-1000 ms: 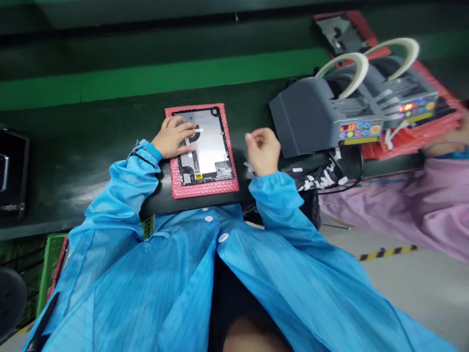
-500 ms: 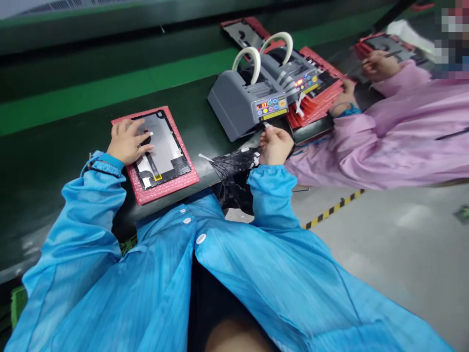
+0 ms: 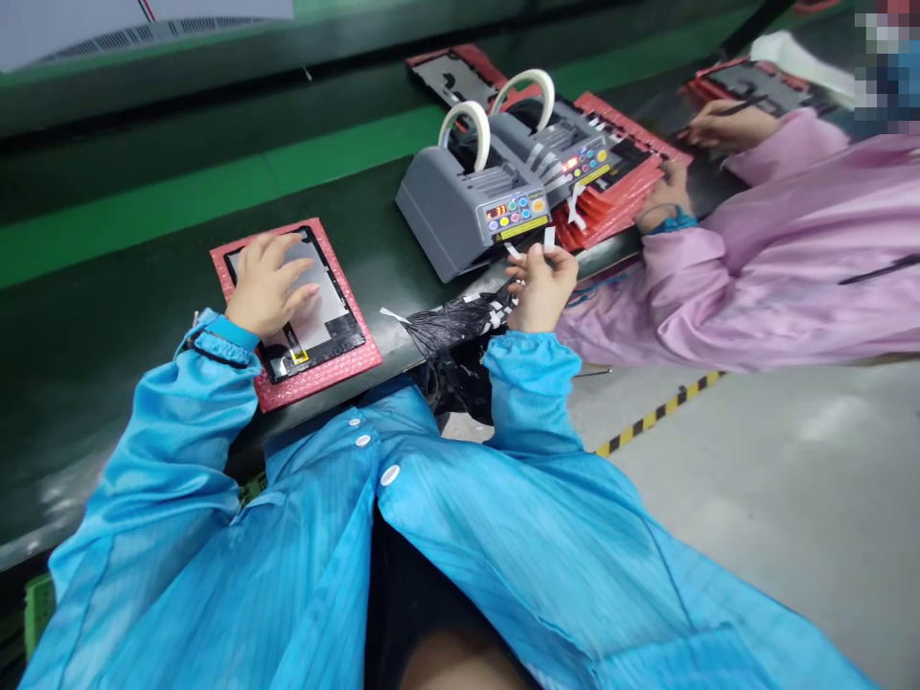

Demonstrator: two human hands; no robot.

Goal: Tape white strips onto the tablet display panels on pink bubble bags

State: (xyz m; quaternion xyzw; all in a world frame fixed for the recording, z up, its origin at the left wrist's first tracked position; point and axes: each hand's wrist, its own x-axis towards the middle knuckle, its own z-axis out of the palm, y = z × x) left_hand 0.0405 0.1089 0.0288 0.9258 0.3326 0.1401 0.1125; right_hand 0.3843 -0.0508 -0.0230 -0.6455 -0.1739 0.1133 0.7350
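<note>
A long, glossy dark-green desk [image 3: 93,355] carries everything. On it stands a grey plastic tape dispenser [image 3: 460,211] with a lit front panel. At the left, a pink bubble-wrap sheet [image 3: 334,372] lies under a flat silver screen panel with black edges [image 3: 327,283]. Between panel and dispenser, a tangled black stringy bundle with white tabs [image 3: 456,321] hangs over the desk's near edge.

The left hand [image 3: 269,286] is spread over the panel, gripping nothing visible; whether it presses or hovers, I cannot tell. The right hand [image 3: 542,287], fingers curled in, grasps a short strip of white tape [image 3: 550,239] just in front of the dispenser.

The strip could fold or stick to a finger if pinched loosely, or catch the tabs if it dips. Uneven pressure from the left hand could skid the panel across the slick wrap or smudge it.
</note>
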